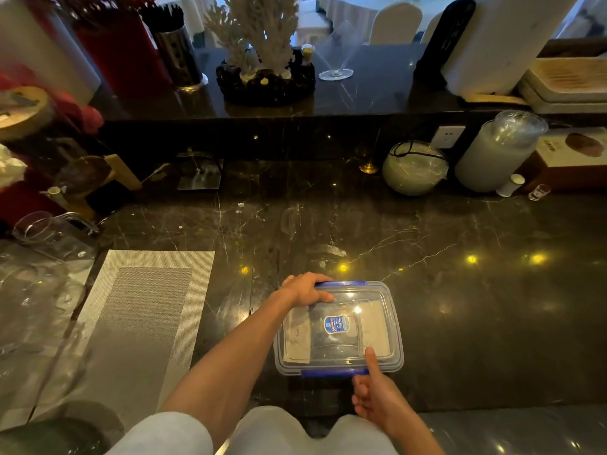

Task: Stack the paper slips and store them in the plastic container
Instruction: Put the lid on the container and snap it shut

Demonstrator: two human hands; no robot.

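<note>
The lidded container (395, 330), paper slips (297, 343) inside, lies with its long sides near and far. The left hand (307, 290) grips the far clip (348, 284). The right hand (377, 394) apparently pinches the near clip (328, 372).

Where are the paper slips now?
Head view, low centre: the paper slips lie inside the lidded plastic container on the dark counter, right of the grey placemat.

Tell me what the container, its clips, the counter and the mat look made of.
The container looks like clear glossy plastic: the paper slips show through it. Its clips seem to be opaque blue plastic. The counter is dark polished stone, probably marble: pale veins, mirrored lights. The mat is a matte grey weave with fine ribbing; its fibre is unclear.
</note>
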